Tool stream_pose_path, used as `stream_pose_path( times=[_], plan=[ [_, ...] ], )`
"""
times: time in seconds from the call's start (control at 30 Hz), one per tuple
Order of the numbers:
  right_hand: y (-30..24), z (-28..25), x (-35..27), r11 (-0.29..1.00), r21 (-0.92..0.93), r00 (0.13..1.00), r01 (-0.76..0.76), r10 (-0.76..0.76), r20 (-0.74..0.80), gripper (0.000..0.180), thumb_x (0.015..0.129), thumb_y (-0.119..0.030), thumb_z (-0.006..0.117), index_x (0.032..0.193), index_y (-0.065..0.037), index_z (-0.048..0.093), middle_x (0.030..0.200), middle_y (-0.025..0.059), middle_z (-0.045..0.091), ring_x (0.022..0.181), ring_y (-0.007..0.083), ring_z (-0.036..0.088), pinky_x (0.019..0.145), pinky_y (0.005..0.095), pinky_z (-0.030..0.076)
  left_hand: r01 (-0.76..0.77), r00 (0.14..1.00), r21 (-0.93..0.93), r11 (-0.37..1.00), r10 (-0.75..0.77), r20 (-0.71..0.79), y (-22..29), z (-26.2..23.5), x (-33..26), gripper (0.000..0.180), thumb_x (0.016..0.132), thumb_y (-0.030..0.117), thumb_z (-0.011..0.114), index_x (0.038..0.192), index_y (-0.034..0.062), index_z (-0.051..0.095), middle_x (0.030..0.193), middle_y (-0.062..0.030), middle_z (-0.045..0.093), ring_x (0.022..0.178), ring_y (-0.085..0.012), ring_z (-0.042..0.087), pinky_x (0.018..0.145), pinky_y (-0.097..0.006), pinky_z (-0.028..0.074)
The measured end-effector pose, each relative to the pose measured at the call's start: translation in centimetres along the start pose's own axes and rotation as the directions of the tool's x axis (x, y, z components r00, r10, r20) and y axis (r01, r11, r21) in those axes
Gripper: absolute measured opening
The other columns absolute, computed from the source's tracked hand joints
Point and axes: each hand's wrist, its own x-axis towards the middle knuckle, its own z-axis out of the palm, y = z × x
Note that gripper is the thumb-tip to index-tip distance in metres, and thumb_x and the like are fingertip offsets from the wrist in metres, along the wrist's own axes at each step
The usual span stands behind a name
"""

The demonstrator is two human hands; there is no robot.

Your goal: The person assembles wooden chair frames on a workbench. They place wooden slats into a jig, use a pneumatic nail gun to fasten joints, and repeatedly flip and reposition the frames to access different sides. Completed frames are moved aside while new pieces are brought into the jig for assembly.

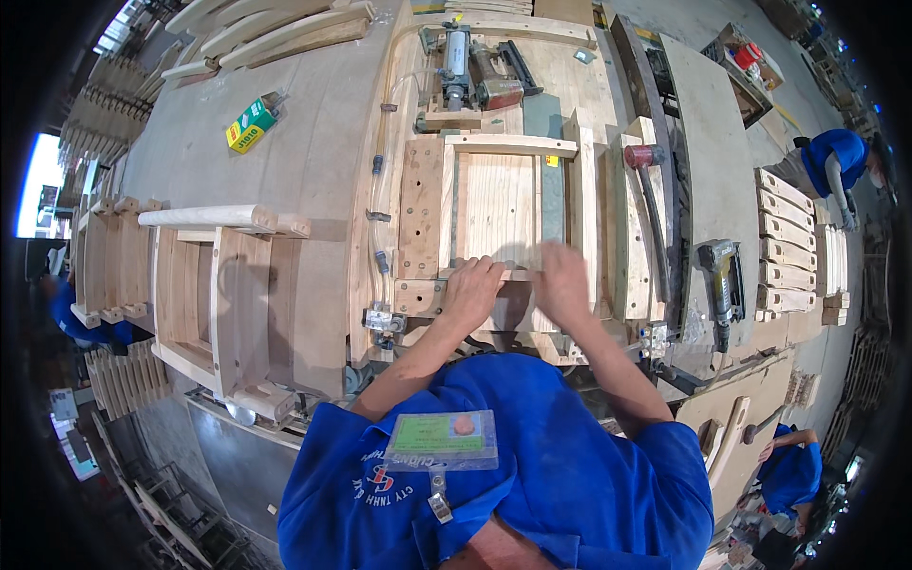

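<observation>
A pale wooden frame (511, 144) lies in the jig on the bench in front of me. My left hand (475, 293) is closed over the left part of its near rail (518, 275), fingers bent across the wood. At the rail's right end, my right hand (562, 287) is curled against the corner, slightly blurred, its fingertips partly hidden. To the right of that hand runs the frame's upright side piece (583, 199). A drilled wooden block (420, 204) borders the frame on the left.
Two pneumatic nailers (496, 87) lie beyond the frame. A red-headed mallet (644, 157) rests at right, with another nail gun (722, 285) farther out. An assembled wooden frame (218, 285) and a green-yellow box (255, 123) sit left. Co-workers in blue (834, 160) are around.
</observation>
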Motion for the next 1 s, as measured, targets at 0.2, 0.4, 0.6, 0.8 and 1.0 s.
stream_pose_path(
  times=[0.2, 0.4, 0.6, 0.8, 1.0],
  plan=[
    [-3.2, 1.7, -2.9, 0.998, -0.066, 0.999, 0.005, -0.002, 0.048, 0.064, 0.090, -0.015, 0.072, 0.148, 0.005, 0.052, 0.141, 0.0247, 0.057, 0.142, 0.0431, 0.050, 0.125, 0.0563, 0.034, -0.017, 1.000, 0.027, 0.999, 0.018, -0.021, -0.1, -3.1, -2.3, 0.041, 0.091, 0.019, 0.079, 0.127, 0.0013, 0.070, 0.122, -0.0153, 0.069, 0.122, -0.0352, 0.064, 0.106, -0.048, 0.052],
    [-3.2, 2.1, -3.1, 0.995, -0.101, 0.998, 0.004, 0.002, 0.058, 0.068, 0.090, -0.015, 0.072, 0.151, 0.006, 0.050, 0.147, 0.0253, 0.055, 0.149, 0.0438, 0.045, 0.128, 0.0566, 0.031, -0.003, 0.986, 0.196, 0.981, 0.036, -0.165, -3.5, -11.0, -7.1, 0.036, 0.093, 0.015, 0.078, 0.125, 0.0005, 0.070, 0.132, -0.0181, 0.065, 0.136, -0.0410, 0.057, 0.124, -0.056, 0.041],
    [-3.0, 1.7, -3.5, 0.989, -0.145, 0.997, 0.025, -0.014, 0.072, 0.070, 0.088, -0.012, 0.073, 0.151, 0.007, 0.048, 0.156, 0.0275, 0.049, 0.153, 0.0449, 0.041, 0.129, 0.0567, 0.028, -0.174, 0.948, 0.008, 0.985, 0.170, -0.268, 1.0, -7.8, -3.3, 0.030, 0.090, 0.008, 0.079, 0.118, 0.0006, 0.072, 0.126, -0.0169, 0.068, 0.132, -0.0418, 0.059, 0.118, -0.054, 0.046],
    [-3.5, -4.3, -7.9, 0.974, 0.129, 0.981, -0.188, 0.193, -0.031, 0.065, 0.090, -0.011, 0.076, 0.148, 0.005, 0.051, 0.152, 0.0301, 0.052, 0.152, 0.0479, 0.041, 0.125, 0.0561, 0.034, -0.173, 0.968, -0.222, 0.960, 0.123, -0.220, 2.1, -3.2, 1.4, 0.021, 0.093, 0.012, 0.077, 0.111, 0.0006, 0.074, 0.118, -0.0157, 0.071, 0.125, -0.0393, 0.062, 0.112, -0.051, 0.049],
    [2.2, -10.2, -19.0, 0.798, -0.022, 0.719, -0.602, 0.530, -0.449, 0.055, 0.103, -0.010, 0.065, 0.154, 0.005, 0.048, 0.155, 0.0310, 0.049, 0.151, 0.0513, 0.040, 0.125, 0.0568, 0.034, -0.022, 0.994, -0.300, 0.954, -0.012, -0.110, 1.0, 0.5, 4.1, 0.020, 0.099, 0.015, 0.072, 0.112, 0.0009, 0.075, 0.115, -0.0181, 0.074, 0.115, -0.0387, 0.067, 0.103, -0.048, 0.053]
  ],
)
